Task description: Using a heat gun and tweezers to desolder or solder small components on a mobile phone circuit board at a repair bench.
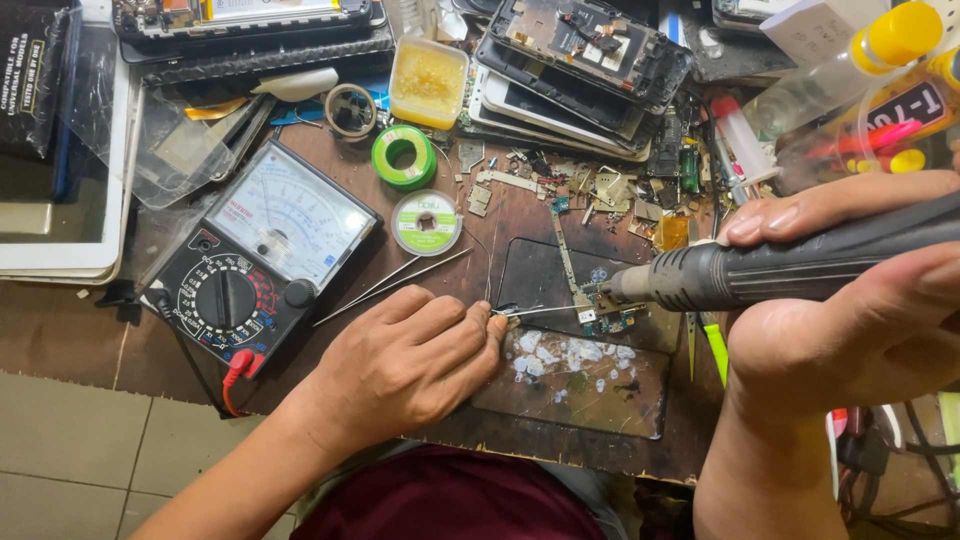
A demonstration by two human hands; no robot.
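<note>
My left hand (410, 360) rests on the brown bench and pinches thin metal tweezers (540, 311), whose tips reach a small green circuit board (608, 320). The board lies on a dark glass plate (575, 385) smeared with white residue. My right hand (850, 300) grips the grey ribbed handle of a hot-air tool (760, 270). Its metal nozzle (628, 286) points left and hovers just above the board.
A black analog multimeter (255, 260) with a red lead sits left. Solder spools (404, 156) (426, 222), a flux tub (428, 82), loose tweezers (395, 285), stacked opened phones (580, 60), small metal parts and plastic bottles (860, 80) crowd the back. The bench edge runs below my hands.
</note>
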